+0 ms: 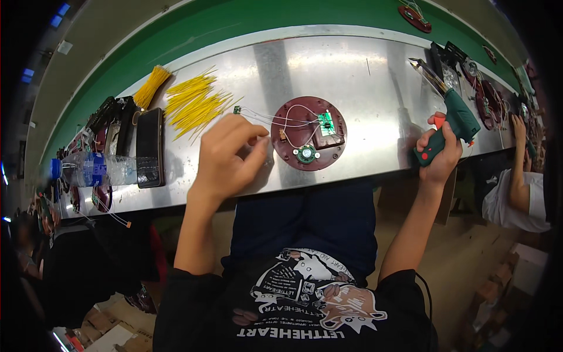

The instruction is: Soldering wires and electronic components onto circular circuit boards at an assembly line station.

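Metal gleams across a counter where a maroon disc lies flat near the middle, in front of the worker. A green circuit board and a round, green-rimmed part sit on it, joined by pale wires — some running left to a small green board beyond its rim. The right hand is wrapped around the grip of a green gun-shaped tool, well apart from the disc. The left hand, fingers curled and thumb close to the forefinger, hangs just left of the disc; whether it pinches anything cannot be told. Beyond it lie loose yellow strands — a bundle of more beside them — and a flat black rectangular object.
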### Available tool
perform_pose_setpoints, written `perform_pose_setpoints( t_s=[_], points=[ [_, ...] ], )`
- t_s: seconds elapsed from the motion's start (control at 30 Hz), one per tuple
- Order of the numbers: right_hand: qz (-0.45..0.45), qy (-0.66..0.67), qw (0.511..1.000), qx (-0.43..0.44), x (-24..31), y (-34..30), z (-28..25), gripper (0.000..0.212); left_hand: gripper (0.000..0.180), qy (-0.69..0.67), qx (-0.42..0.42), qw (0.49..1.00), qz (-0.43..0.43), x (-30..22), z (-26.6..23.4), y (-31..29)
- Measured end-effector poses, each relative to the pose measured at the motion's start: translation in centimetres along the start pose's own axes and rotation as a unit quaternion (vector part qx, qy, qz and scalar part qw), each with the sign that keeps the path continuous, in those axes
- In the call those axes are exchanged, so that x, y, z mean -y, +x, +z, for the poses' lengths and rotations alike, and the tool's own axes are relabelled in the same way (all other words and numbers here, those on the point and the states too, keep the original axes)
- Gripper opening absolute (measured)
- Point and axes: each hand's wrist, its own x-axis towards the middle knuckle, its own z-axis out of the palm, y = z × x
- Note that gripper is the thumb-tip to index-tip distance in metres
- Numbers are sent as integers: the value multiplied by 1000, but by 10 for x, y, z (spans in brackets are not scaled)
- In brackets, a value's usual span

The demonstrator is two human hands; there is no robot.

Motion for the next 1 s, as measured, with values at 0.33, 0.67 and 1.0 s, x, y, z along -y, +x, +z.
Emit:
perform_pose_setpoints(
  t_s=[0.33,0.67,1.0],
  points=[
    [-9,-2,1000,-5,-2,-4,5,31,12,43,-20,998,-51,-5,-5,14],
    [-9,2,1000,4,-2,0,3,32,21,68,25,996,-60,4,7,13],
    [-9,3,1000,0,-3,-2,3,32,29,39,53,997,-33,-10,38,22]
  ],
)
